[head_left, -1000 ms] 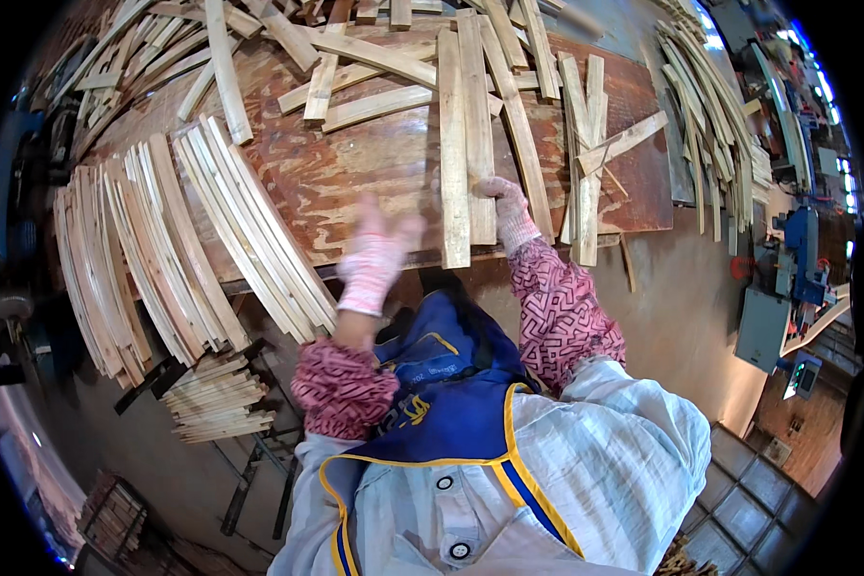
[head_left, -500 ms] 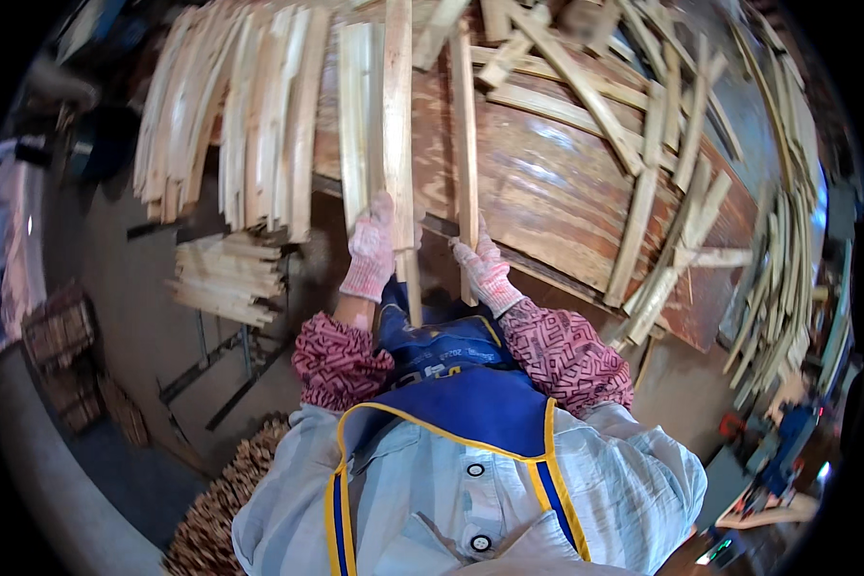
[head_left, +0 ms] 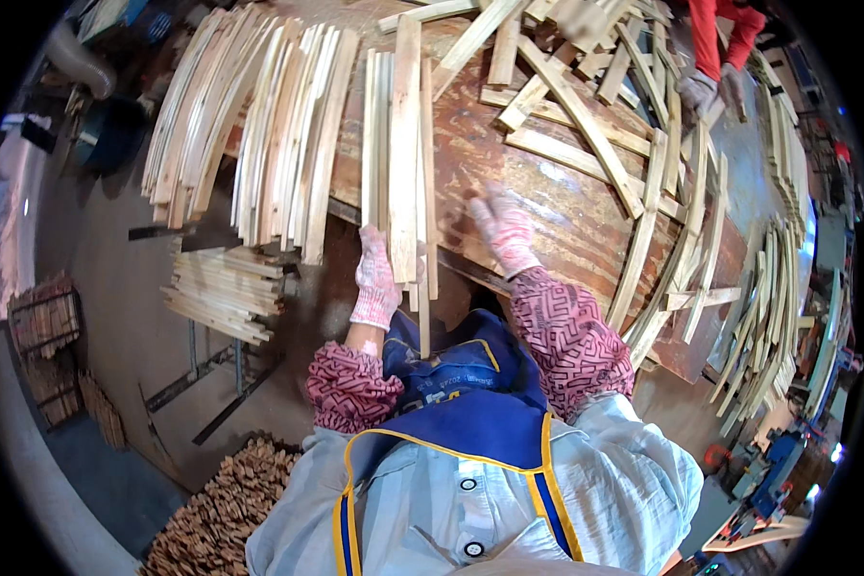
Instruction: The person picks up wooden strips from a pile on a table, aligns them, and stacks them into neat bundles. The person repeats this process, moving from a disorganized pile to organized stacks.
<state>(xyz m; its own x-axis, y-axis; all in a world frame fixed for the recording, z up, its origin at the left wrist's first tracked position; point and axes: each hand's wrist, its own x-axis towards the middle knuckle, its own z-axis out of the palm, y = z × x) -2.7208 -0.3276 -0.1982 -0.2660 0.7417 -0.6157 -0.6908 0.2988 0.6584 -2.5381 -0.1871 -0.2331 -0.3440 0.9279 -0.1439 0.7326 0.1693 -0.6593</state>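
My left hand point(head_left: 377, 274), in a pinkish-white work glove, is closed around the near end of a small bunch of long wooden strips. A wide pale strip point(head_left: 406, 144) lies on top of the bunch, with thinner ones at its sides. One strip's end sticks out lower, over my blue apron point(head_left: 470, 418). My right hand point(head_left: 502, 230), gloved alike, is over the worktable point(head_left: 538, 216) to the right of the bunch. Its fingers are spread and slightly blurred, and nothing is in them.
Rows of wooden strips point(head_left: 293, 134) lie at the table's left. Jumbled strips point(head_left: 586, 125) cover the far right, where a co-worker's gloved hands point(head_left: 699, 93) reach in from red sleeves. Shorter pieces point(head_left: 226, 288) rest on a stand at left; a stack of sticks point(head_left: 230, 509) is below.
My right hand has let go of a narrow strip, which now lies against the bunch, and has moved up and outward over the table. The co-worker's red sleeves and hands have come into view.
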